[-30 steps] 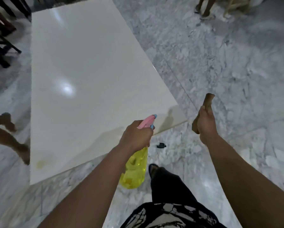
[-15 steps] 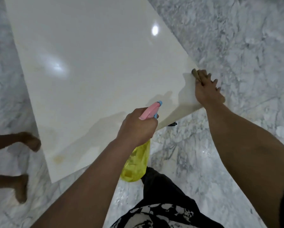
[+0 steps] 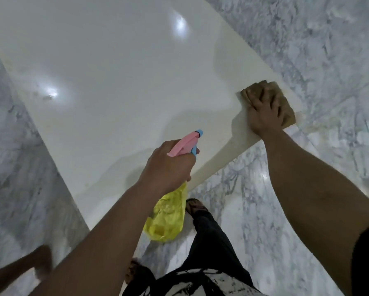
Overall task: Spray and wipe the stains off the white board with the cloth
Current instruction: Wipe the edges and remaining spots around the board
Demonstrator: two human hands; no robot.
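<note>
The glossy white board [image 3: 119, 82] lies flat on the marble floor, stretching away from me. My right hand [image 3: 264, 116] presses a brown cloth [image 3: 264, 87] flat onto the board's near right corner, fingers spread over it. My left hand [image 3: 168, 165] grips a spray bottle [image 3: 168, 218] by its neck. The bottle has a yellow body hanging below the hand and a pink and blue head pointing over the board's near edge. A faint smudge shows on the board at the left, near a light reflection.
Grey-veined marble floor [image 3: 318, 50] surrounds the board. My sandalled foot [image 3: 195, 207] and dark trouser leg stand just off the near edge. Another person's bare foot [image 3: 41, 260] is at the lower left, beside the board's corner.
My right hand has swung in from beside the board and laid the cloth flat on the right corner. I have leaned closer; the left hand has kept hold of the bottle.
</note>
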